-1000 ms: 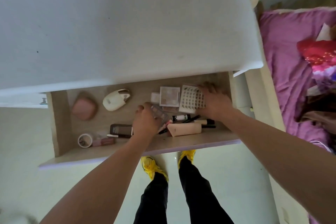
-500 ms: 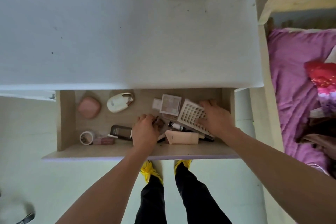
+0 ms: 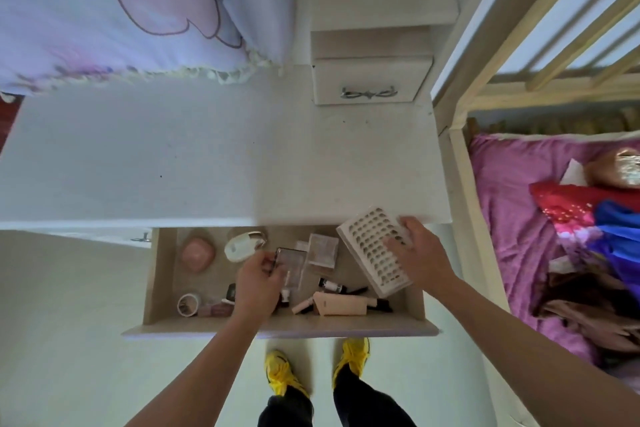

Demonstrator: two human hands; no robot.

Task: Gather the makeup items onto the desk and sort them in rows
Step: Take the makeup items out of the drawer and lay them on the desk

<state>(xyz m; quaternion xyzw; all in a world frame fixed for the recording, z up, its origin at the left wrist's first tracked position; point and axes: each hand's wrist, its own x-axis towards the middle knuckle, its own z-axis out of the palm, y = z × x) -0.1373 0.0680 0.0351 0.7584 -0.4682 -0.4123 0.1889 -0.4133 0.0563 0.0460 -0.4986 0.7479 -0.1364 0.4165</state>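
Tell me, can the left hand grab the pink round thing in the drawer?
Probably not yet: the left hand grips a clear case. Nothing covers the pink compact in the open drawer, so once emptied it likely could.

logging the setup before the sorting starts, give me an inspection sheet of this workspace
surface: white desk top; drawer pulled open below its front edge
job's things: white grid palette held tilted above the drawer, far end over the desk edge; clear case in hand; pink compact, white oval case, square palette and beige tube lie in the drawer
clutter: round roll at the drawer's front left, kind unclear
grips: left grip pinches the clear case; right grip holds the white grid palette
cables: nothing seen
surroundings: patterned cloth behind the desk; small drawer unit on it; bed to the right
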